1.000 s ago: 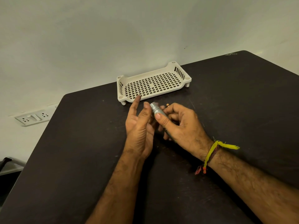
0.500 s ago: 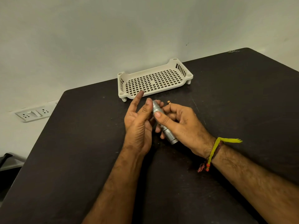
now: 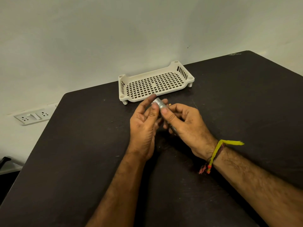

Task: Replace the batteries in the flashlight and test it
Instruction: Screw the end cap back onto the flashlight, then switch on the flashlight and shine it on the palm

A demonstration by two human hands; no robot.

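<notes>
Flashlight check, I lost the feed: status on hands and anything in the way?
Right hand grips flashlight body. Left hand fingers at its far end. White tray just beyond, not blocking.
</notes>
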